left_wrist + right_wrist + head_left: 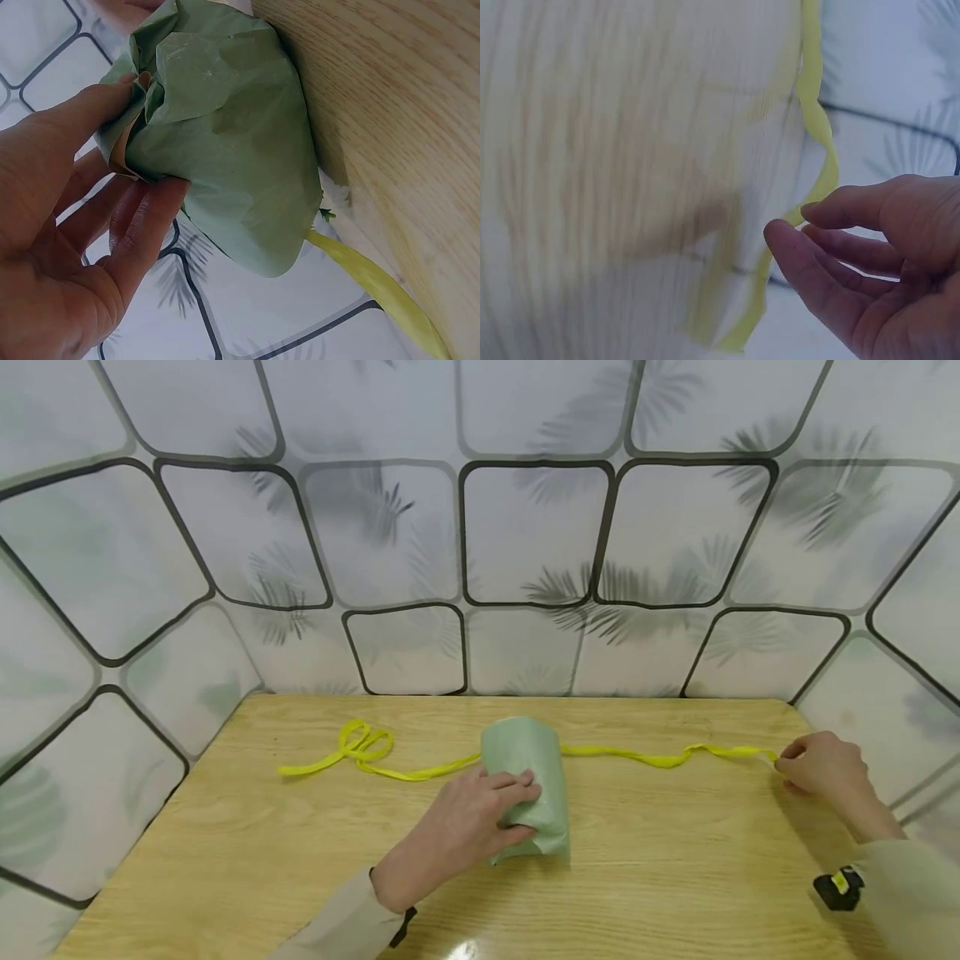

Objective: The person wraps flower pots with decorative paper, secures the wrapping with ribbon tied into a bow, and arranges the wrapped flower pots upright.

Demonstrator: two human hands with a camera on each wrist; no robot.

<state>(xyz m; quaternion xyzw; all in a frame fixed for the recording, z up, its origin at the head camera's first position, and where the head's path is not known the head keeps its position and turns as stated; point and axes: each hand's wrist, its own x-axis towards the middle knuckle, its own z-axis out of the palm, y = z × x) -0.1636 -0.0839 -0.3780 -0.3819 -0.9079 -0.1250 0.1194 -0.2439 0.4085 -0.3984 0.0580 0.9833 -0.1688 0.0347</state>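
Observation:
A bundle wrapped in pale green paper (528, 768) lies mid-table, crumpled and folded at its near end. My left hand (480, 814) grips it from the left; in the left wrist view the thumb and fingers hold the folded paper end, where a brown inner side shows. A long yellow ribbon (660, 760) runs across the table and passes under the bundle, which hides its middle. At the far right, my right hand (821, 768) pinches the ribbon near one end between thumb and fingertips. In the right wrist view a short tail of ribbon (754, 315) hangs past the fingertips.
The ribbon's other end lies in loops (363, 745) on the left of the wooden table (637, 877). A small green leaf (328, 214) shows beside the bundle. Patterned cloth walls (525, 543) enclose the table's back and sides.

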